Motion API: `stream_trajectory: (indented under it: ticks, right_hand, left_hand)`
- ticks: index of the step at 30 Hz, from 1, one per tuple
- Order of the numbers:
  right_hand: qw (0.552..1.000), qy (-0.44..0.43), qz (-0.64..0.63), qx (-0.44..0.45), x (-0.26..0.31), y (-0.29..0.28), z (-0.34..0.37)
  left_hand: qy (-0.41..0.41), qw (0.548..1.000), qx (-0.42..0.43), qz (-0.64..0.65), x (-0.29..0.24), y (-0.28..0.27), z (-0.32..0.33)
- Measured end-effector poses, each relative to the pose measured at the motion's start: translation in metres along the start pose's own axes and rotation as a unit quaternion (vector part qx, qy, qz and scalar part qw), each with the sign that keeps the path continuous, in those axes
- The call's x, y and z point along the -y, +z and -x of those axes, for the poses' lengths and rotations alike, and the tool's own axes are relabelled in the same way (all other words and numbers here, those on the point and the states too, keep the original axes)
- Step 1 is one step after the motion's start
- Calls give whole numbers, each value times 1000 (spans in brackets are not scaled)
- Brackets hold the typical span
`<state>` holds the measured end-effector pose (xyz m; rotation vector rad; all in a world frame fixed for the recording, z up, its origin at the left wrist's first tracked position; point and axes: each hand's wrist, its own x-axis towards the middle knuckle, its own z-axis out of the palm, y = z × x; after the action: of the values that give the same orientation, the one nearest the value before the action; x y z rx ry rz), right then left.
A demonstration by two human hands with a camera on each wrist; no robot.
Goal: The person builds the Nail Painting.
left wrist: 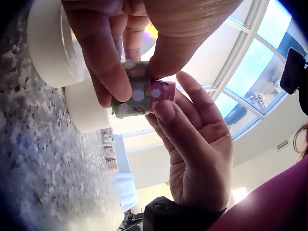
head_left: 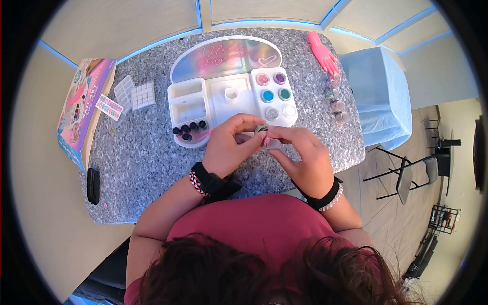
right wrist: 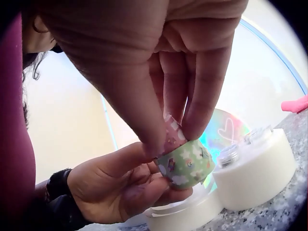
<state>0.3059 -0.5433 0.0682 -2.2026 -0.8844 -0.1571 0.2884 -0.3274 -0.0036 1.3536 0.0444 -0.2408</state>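
At the far left of a speckled table (head_left: 152, 183) stands a purple box (head_left: 84, 109), its large letters seeming to read "NAIL ART", the rest too small to make out. To its right, at the back, a white organizer (head_left: 218, 109) has a shiny panel (head_left: 203, 63) with pink script, "Hello Gorgeous", and a heart outline. In front of it, the person's left hand (head_left: 227, 147) pinches a green patterned roll (right wrist: 187, 166) between thumb and fingertips, closed down to the roll's width. Just right of that, and a little nearer the body, a pink patterned roll (right wrist: 172, 137) touches it, so the two make one short line from hand to hand. The right hand (head_left: 309, 157), the nearer one to the pink roll, pinches it the same way; whether the rolls are joined cannot be told. Farther right lies a pink model hand (head_left: 323, 53), with small containers (head_left: 338, 105) in front.
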Motion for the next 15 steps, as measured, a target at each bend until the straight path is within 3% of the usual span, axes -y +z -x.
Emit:
stream_trajectory:
  ticks: [8,14,15]
  right_hand:
    - [998,-21,-7,-65,5,1,-4]
    - [989,15,-63,-133,6,6,1]
    - [991,-25,-21,-131,5,1,-2]
  left_hand:
    - [48,993,-39,99,-6,7,2]
    - [108,988,-38,107,-7,6,4]
    - [126,985,-36,110,-7,6,4]
